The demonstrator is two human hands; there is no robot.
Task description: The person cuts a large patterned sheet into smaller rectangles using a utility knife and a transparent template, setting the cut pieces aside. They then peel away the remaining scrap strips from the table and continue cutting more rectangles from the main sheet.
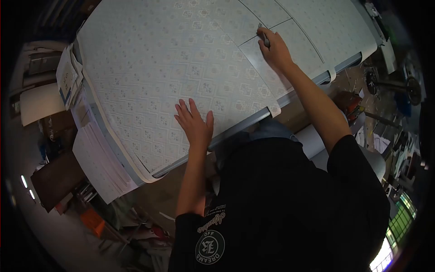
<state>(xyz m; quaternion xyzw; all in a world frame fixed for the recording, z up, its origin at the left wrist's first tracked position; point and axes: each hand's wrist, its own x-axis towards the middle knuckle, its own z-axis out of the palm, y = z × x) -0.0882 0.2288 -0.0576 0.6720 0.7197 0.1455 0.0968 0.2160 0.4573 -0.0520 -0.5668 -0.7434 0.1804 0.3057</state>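
Observation:
My left hand (195, 124) lies on the pale patterned sheet (149, 81), fingers spread, near the sheet's front edge. Farther off to the right, my right hand (276, 51) is closed around a small, slim dark-and-silver tool (266, 41). The tool's tip is by the crossing of thin dark lines on the pale surface; its exact kind is too small to make out. One dark line (280, 24) runs across there, and a longer curved one (304, 34) lies to its right. My right palm hides part of the tool.
Stacked papers (102, 161) hang at the table's left side, and more printed sheets (68, 77) are above them. A grey metal rail (242, 123) runs along the front edge, close to my body. A round metal stand (412, 89) is at the right.

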